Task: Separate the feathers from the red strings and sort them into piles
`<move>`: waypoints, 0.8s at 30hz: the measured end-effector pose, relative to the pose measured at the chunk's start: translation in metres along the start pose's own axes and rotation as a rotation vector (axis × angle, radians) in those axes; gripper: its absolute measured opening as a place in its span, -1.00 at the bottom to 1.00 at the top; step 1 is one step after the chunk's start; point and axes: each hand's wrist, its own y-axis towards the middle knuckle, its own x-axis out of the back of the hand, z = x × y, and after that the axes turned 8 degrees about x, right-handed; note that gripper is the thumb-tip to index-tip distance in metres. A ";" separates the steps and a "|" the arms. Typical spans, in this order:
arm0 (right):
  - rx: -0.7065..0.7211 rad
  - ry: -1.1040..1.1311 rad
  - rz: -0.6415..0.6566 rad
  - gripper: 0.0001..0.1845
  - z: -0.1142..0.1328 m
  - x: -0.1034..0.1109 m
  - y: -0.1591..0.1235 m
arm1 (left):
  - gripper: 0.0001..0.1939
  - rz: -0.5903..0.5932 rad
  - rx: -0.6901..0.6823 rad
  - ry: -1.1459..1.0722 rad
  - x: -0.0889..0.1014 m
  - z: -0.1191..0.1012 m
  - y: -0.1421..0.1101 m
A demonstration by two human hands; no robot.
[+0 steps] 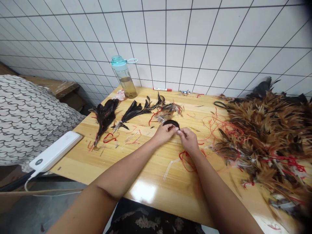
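Note:
Near the middle of the wooden table, my left hand (163,134) and my right hand (187,138) meet with their fingertips pinched together. A curved black feather (172,122) arches up between them; its lower end is hidden by the fingers. Both hands appear closed on it. Just beyond them lies a loose pile of small brown and black feathers (165,112). To the left sit a bunch of black feathers (131,112) and a darker bunch (105,117). Red string (187,161) lies below my right hand.
A large heap of brown feathers (265,130) with red ties covers the table's right side. Scissor handles (219,104) poke out beside it. A water bottle (125,78) stands at the back left, near a red-capped marker (162,89). A white power bank (56,151) rests on the left edge.

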 end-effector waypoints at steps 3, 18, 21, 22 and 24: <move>-0.103 0.068 -0.087 -0.75 0.001 0.002 0.000 | -0.80 -0.039 -0.088 0.046 0.003 0.000 0.001; -0.294 0.091 -0.551 -0.74 -0.017 0.017 0.003 | -0.72 -0.173 -0.373 0.636 0.027 0.024 0.020; -0.300 0.021 -0.510 -0.76 -0.019 0.017 0.003 | -0.73 -0.130 -0.368 0.701 0.024 0.026 0.021; -0.303 -0.013 -0.488 -0.76 -0.020 0.017 0.002 | -0.75 -0.126 -0.361 0.708 0.024 0.027 0.022; -0.307 -0.088 -0.441 -0.78 -0.019 0.017 0.002 | -0.80 -0.132 -0.347 0.706 0.026 0.029 0.024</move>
